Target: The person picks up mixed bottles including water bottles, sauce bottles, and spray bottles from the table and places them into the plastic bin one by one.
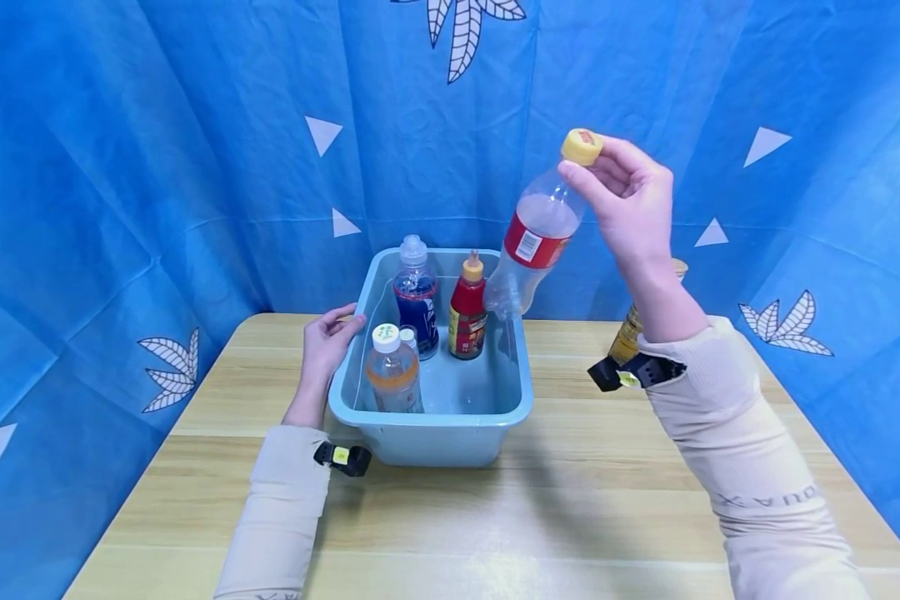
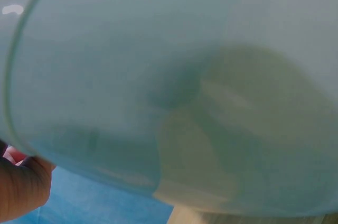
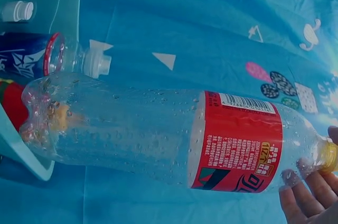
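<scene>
My right hand [image 1: 633, 187] pinches the yellow cap of a clear plastic soda bottle [image 1: 542, 221] with a red label. The bottle hangs tilted, its base lowest and overlapping the back right rim of a light blue basin [image 1: 435, 446] in the head view. No drink shows inside it in the right wrist view. At the basin's left rim, my left hand [image 1: 328, 342] grips the edge with its thumb on top. Inside stand a bottle with a dark blue label [image 1: 417, 308], a red sauce bottle [image 1: 468, 312] and a clear bottle with a white cap [image 1: 393, 375].
A small white cap [image 1: 408, 335] shows behind the clear bottle in the basin. Right of the basin, a container with yellow-brown contents [image 1: 627, 333] is partly hidden by my right forearm. A blue patterned curtain [image 1: 435, 150] hangs behind the wooden table [image 1: 592, 517].
</scene>
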{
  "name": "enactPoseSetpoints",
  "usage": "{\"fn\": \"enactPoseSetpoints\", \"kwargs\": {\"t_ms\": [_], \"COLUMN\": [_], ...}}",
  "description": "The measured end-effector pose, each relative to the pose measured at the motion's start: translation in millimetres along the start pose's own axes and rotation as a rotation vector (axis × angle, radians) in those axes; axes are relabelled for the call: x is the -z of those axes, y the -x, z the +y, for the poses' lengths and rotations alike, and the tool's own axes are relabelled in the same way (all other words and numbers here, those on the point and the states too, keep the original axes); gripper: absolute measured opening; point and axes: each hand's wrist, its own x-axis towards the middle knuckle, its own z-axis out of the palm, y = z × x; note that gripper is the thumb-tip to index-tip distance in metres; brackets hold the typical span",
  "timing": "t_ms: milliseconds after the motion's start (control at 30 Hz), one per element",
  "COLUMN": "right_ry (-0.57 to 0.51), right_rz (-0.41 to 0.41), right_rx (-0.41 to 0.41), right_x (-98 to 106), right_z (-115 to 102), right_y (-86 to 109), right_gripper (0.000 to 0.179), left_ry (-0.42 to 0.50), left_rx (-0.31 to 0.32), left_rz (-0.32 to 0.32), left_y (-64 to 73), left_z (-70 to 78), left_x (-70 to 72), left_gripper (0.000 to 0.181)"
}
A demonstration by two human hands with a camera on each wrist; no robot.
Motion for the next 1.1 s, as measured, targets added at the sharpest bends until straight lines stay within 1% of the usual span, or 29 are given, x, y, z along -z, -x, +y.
{"fn": "enactPoseSetpoints", "kwargs": {"t_ms": [200, 367, 567, 767, 1100], "right_ry": [0.012, 0.055, 0.122, 0.168, 0.240], "right_rz": [-0.033, -0.054, -0.091, -0.132, -0.173], "right_rx": [-0.008, -0.011, -0.020, -0.034, -0.084], "right_x": [-10.5, -17.4, -21.8, -26.7, -30.4], "right_z": [5.1, 11.9, 20.2, 31.5, 53.4], "right_y": [2.3, 4.8, 9.6, 15.3, 24.2], "right_gripper": [0.032, 0.032, 0.033, 0.033, 0.037], "left_ry": [-0.009, -0.015, -0.011, -0.009, -0.014], "left_rx": [0.001, -0.009, -0.012, -0.008, -0.002], "left_rz": [0.003, 0.005, 0.007, 0.009, 0.011], "left_y": [0.2, 1.2, 1.8, 0.9, 0.6], "left_z": [0.5, -0.4, -1.3, -1.6, -0.2], "left_x": [0.0, 0.4, 0.4, 0.4, 0.1], "left_gripper": [0.042, 0.043, 0.044, 0.044, 0.043]}}
